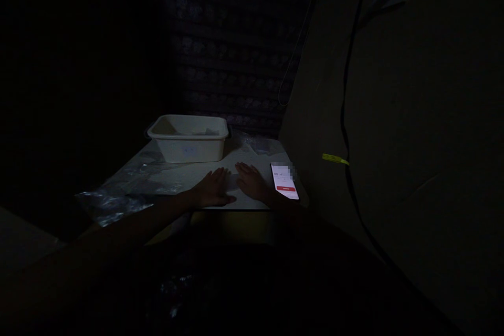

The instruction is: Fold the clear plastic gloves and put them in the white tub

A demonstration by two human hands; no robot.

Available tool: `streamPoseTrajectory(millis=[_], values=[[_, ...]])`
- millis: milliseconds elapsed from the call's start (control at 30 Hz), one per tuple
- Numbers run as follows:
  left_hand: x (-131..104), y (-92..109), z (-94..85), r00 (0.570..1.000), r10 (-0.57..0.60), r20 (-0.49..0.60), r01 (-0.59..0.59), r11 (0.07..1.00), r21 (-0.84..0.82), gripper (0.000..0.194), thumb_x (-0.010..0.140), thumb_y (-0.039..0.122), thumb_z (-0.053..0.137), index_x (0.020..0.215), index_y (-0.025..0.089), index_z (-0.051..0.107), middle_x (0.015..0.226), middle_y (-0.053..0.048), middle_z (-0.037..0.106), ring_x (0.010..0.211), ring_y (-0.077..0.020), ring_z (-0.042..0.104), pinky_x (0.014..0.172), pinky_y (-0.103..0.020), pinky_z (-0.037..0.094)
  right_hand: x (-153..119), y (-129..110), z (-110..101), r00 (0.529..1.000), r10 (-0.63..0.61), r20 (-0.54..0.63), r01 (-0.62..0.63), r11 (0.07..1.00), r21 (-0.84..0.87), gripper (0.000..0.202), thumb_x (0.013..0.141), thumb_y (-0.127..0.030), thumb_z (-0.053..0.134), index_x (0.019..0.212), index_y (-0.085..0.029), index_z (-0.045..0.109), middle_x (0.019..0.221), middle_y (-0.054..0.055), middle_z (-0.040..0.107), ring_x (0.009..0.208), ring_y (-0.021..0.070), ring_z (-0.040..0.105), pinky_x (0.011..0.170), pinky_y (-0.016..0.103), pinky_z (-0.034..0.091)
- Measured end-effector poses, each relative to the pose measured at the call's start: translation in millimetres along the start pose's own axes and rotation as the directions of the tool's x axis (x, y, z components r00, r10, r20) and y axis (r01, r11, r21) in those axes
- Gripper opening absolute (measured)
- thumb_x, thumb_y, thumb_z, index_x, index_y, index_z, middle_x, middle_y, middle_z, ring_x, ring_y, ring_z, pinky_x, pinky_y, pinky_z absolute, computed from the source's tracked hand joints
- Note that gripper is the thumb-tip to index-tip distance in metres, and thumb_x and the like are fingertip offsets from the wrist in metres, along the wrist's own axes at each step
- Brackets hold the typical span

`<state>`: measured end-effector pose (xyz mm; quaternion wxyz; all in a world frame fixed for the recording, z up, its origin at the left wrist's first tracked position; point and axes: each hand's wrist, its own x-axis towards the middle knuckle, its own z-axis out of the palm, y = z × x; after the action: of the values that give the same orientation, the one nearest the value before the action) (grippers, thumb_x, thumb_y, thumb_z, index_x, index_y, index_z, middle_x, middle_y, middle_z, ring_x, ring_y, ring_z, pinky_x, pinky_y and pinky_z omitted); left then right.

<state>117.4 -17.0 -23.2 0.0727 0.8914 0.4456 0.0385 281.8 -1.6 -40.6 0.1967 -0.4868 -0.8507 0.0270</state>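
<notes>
On the tabletop (pixel 240 155), a thin greyish sheet (pixel 232 182) lies between the left hand (pixel 211 189) and the right hand (pixel 252 184). Each grip is wide: palm down, fingers extended. A lit phone (pixel 284 181) lies near the right hand; a white tub (pixel 192 150) stands beyond.

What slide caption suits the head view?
Left hand and right hand at a pale flat item on a dim table.
</notes>
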Motion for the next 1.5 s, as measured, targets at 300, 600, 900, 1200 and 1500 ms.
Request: streamPoseTrajectory(millis=[300,600,900,1200,1500], values=[[-0.7,7.4,26.3,0.999,0.044,0.023,-0.048,0.982,0.182,0.094,0.061,0.068,0.022,0.123,-0.003,0.014,0.127,-0.024,0.013,0.117,-0.0304,0.009,0.092,-0.04,0.011,-13.4,-15.8,13.1,0.978,-0.097,0.183,0.135,0.968,-0.21,0.056,0.079,-0.045,0.014,0.12,-0.009,0.027,0.127,0.013,0.026,0.118,0.0205,0.017,0.093,0.044,0.011],[-2.8,7.1,30.6,0.997,0.074,0.0,-0.072,0.974,0.216,0.09,0.063,0.066,0.021,0.122,-0.001,0.02,0.127,-0.022,0.019,0.117,-0.0294,0.011,0.092,-0.041,0.009,-15.9,-17.2,13.0,0.975,-0.09,0.202,0.132,0.971,-0.2,0.056,0.079,-0.046,0.012,0.12,-0.011,0.026,0.127,0.013,0.026,0.118,0.0201,0.017,0.092,0.045,0.011],[0.1,-10.9,-0.1,0.999,-0.002,-0.04,0.007,0.992,0.126,0.051,0.075,0.039,0.029,0.117,0.009,0.033,0.122,-0.014,0.035,0.111,-0.0221,0.031,0.088,-0.038,0.024,-12.3,-1.1,-5.8,0.958,-0.239,0.159,0.273,0.93,-0.247,0.04,0.069,-0.033,0.044,0.105,-0.016,0.044,0.114,0.009,0.044,0.107,0.0196,0.032,0.09,0.042,0.014],[-2.6,-26.7,-13.1,0.994,0.008,-0.107,-0.023,0.99,-0.14,0.037,0.072,0.026,0.031,0.098,0.01,0.052,0.099,-0.009,0.056,0.088,-0.0166,0.051,0.077,-0.025,0.037,-4.8,-24.9,-18.1,0.913,-0.344,0.219,0.404,0.833,-0.379,0.02,0.073,-0.014,0.036,0.076,-0.011,0.056,0.08,0.01,0.056,0.085,0.018,0.044,0.079,0.035,0.026],[2.5,-17.3,-21.9,0.976,-0.003,-0.219,-0.069,0.945,-0.321,0.035,0.067,0.032,0.036,0.085,0.01,0.057,0.085,-0.007,0.061,0.078,-0.0162,0.054,0.071,-0.025,0.04,14.4,-20.2,-28.7,0.998,-0.011,0.066,-0.004,0.975,0.223,0.02,0.069,-0.02,0.044,0.081,-0.015,0.058,0.082,0.003,0.059,0.076,0.0119,0.052,0.067,0.024,0.039]])
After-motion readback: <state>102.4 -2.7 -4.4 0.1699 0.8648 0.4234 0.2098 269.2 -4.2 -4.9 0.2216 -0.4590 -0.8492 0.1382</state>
